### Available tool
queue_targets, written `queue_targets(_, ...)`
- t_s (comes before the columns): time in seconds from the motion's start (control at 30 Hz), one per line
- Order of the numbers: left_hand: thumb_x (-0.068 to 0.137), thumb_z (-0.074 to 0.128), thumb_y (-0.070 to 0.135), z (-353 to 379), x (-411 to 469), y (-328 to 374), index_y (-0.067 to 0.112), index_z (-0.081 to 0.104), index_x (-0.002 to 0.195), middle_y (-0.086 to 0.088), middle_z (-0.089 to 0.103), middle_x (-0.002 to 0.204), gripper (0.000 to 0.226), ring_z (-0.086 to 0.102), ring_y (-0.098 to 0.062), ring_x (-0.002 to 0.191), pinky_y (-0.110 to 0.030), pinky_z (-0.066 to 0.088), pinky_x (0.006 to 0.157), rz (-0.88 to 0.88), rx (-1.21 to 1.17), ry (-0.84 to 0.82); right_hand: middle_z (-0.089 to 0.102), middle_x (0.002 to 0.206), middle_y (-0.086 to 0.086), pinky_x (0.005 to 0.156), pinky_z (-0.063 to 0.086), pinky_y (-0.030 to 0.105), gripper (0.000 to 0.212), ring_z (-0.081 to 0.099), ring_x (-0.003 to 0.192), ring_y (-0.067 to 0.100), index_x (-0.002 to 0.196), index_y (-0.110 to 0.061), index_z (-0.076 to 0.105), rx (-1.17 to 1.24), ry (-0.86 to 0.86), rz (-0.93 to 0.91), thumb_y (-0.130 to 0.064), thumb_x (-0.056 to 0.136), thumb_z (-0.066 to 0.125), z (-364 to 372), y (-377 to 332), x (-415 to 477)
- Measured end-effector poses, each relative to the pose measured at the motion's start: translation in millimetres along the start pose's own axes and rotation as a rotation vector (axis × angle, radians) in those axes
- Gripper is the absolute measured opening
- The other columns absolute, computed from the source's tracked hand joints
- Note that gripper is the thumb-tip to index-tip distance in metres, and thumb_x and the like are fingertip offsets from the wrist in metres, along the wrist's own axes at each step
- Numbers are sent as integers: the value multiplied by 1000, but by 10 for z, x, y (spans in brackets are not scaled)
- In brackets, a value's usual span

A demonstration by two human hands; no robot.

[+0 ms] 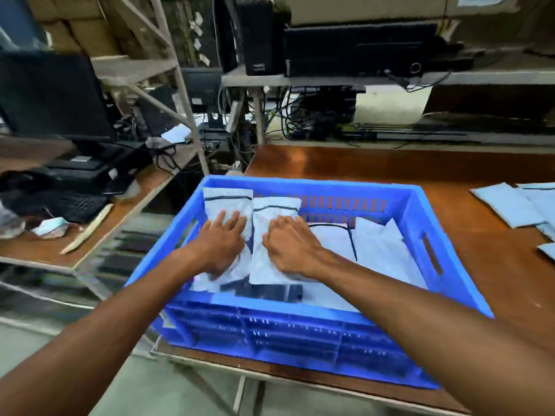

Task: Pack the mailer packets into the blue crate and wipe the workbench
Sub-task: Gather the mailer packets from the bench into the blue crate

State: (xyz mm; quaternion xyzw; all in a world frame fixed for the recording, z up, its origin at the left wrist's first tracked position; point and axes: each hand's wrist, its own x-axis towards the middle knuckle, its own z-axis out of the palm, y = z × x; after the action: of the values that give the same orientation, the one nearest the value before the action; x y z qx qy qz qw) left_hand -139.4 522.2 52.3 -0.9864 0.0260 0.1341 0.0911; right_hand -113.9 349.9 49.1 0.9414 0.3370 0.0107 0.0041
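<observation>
Pressing left hand (223,244) flat, fingers straight and spread, on left packet (228,202) inside crate (420,211); right hand (289,247), fingers bent, atop right packet (271,211), grip unclear. Loose packets (510,205) on table (360,163).

Left hand (222,244) presses, right hand (290,247) grips mailer packets (271,210) (inside the blue crate (420,211)).

No text is legible; the black box's (259,40) small marking is blurred.
</observation>
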Motion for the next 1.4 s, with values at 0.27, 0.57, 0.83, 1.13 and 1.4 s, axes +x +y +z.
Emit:
queue_targets(0.27,47,37,98,280,145,-346,38,-28,147,5,-35,156,133,-24,-27,147,-52,6,121,130,-80,-331,45,147,11,117,6,52,52,35,139,28,135,-18,51,11,-693,88,-44,89,50,267,-153,112)
queue_targets(0.57,57,17,101,-160,229,-243,28,1,157,-3,-6,165,125,-2,-28,151,-53,14,119,191,-114,21,66,114,13,106,28,41,25,55,114,32,101,-13,60,207,-159,121,-34,91,52,-133,339,83)
queue_targets(0.83,92,62,39,-1129,543,1698,17,48,138,-7,48,140,54,44,-26,129,-39,36,108,543,-391,548,68,119,4,97,45,41,42,58,110,29,119,-20,64,190,427,316,-32,83,47,-772,2037,-1051)
queue_targets(1.13,84,60,44,-1299,757,4965,23,51,133,-9,56,136,54,51,-34,125,-46,43,103,674,-390,318,68,121,7,96,49,41,37,61,113,29,116,-21,67,297,235,891,-35,82,59,115,4282,-3379)
queue_targets(1.4,88,48,62,-558,1216,6651,28,28,150,-3,26,158,73,23,-29,145,-52,27,115,623,-484,76,48,145,9,102,40,52,66,42,131,36,144,-29,39,201,177,1092,-59,87,54,754,5755,-4482)
